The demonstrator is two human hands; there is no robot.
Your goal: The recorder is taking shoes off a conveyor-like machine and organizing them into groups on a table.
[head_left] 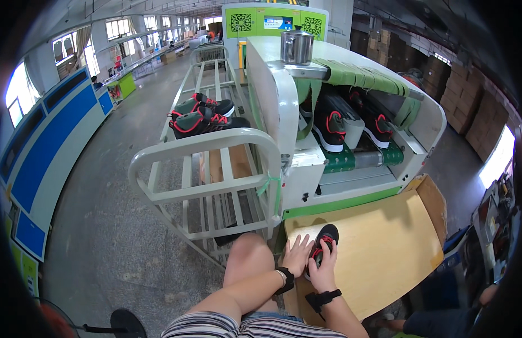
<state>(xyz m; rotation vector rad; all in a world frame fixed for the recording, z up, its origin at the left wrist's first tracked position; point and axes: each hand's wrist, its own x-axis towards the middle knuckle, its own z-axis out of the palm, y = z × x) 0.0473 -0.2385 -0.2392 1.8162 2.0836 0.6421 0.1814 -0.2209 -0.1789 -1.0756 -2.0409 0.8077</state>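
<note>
Shoe (324, 243): black with red laces, it lies on the wooden table (379, 253) at the picture's 6 o'clock, toe pointing to 12. Going left to right: at 9 o'clock stands a blue and white wall panel (44, 152). At 11 o'clock, two dark shoes (203, 116) with red trim sit on a pale metal rack (204, 169). At the rack's 5 o'clock, the left hand (297, 254) lies flat on the table's near left corner, fingers released and spread, just beside the shoe. The right hand (324, 269) grips the shoe's heel end, fingers closed over it. Both wrists wear black bands. At the table's 12 o'clock, a green-trimmed conveyor machine (306, 169) carries two more shoes (351, 121) out of its mouth; a steel pot (297, 45) stands on top. Cardboard boxes (469, 101) are stacked at 2 o'clock.
</note>
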